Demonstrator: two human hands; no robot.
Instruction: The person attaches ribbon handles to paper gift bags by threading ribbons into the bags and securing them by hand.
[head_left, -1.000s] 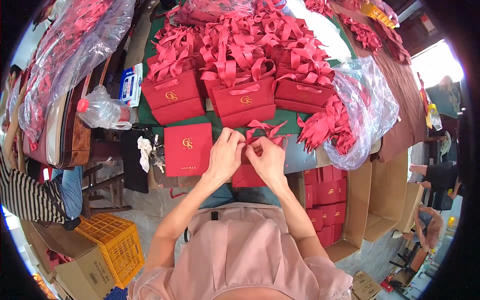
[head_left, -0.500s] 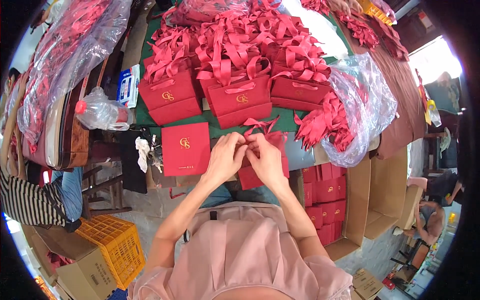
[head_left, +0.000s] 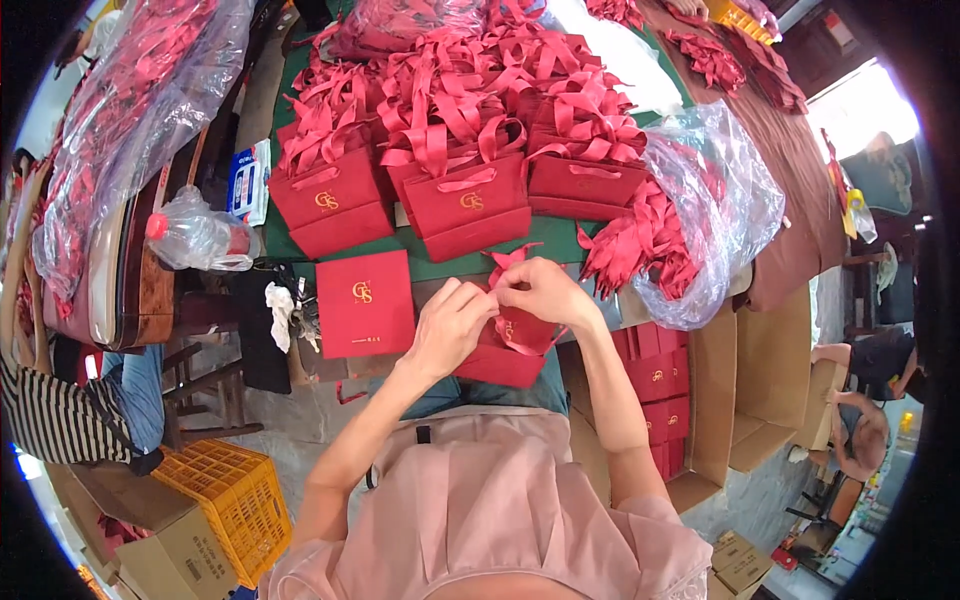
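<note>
Both hands are close together over a small red paper bag [head_left: 505,350] that sits at the near edge of the green surface [head_left: 545,238], just above the person's lap. The left hand [head_left: 452,325] has its fingers curled on the top edge of the bag, pinching it. The right hand [head_left: 540,292] has its fingers closed on a red ribbon [head_left: 507,258] that sticks up from the bag's top. The two hands almost touch each other. Just to the left of the bag, a flat red bag [head_left: 364,303] with a gold mark lies on the surface. Behind the hands stand many finished red bags [head_left: 470,205] in rows, each with ribbon handles and bows on top. To the right, a clear plastic sack [head_left: 720,215] holds a heap of loose red ribbons. Below it, an open cardboard box [head_left: 745,385] has more flat red bags stacked inside. On the far left, a crumpled plastic bottle [head_left: 195,238] with a red cap lies on its side. A yellow crate [head_left: 230,495] sits on the floor at the lower left.
</note>
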